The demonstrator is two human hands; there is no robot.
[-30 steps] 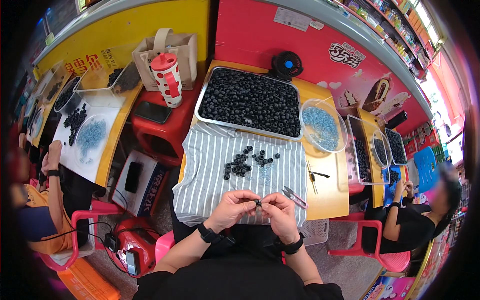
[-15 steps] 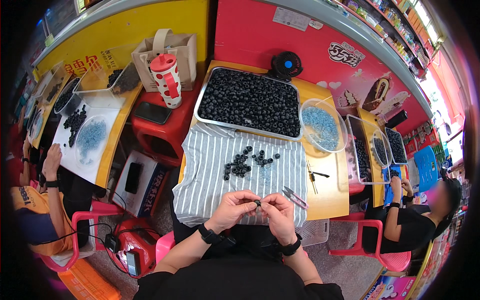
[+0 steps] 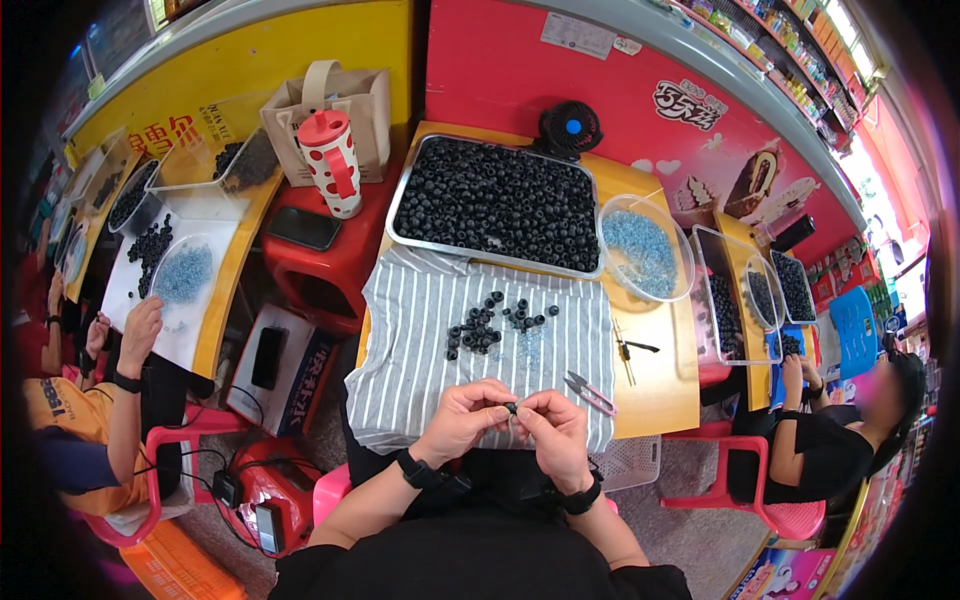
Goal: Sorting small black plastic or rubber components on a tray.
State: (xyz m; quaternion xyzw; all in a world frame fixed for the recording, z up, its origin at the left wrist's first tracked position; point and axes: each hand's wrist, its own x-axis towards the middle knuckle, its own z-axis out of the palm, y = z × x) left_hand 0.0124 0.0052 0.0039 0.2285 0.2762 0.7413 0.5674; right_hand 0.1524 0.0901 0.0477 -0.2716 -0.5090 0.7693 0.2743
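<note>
Seen from above, the person's left hand and right hand met just in front of the body, over the near edge of a grey-and-white striped cloth spread on a yellow tabletop. Between the fingertips of both hands sat one small black ring-shaped bead; each hand was closed in a pinch on it, the left from the person's left, the right from the right, so neither was nearer. The bead was too small to tell which way its hole faced. Straight ahead on the cloth, well apart from the hands, lay a loose cluster of black ring beads with a faint scatter of tiny pale blue pieces just beside it. Farther ahead stood a metal tray heaped with black beads, and to its right a clear round bowl of pale blue pieces. Small pink-handled snips lay near the right hand
</note>
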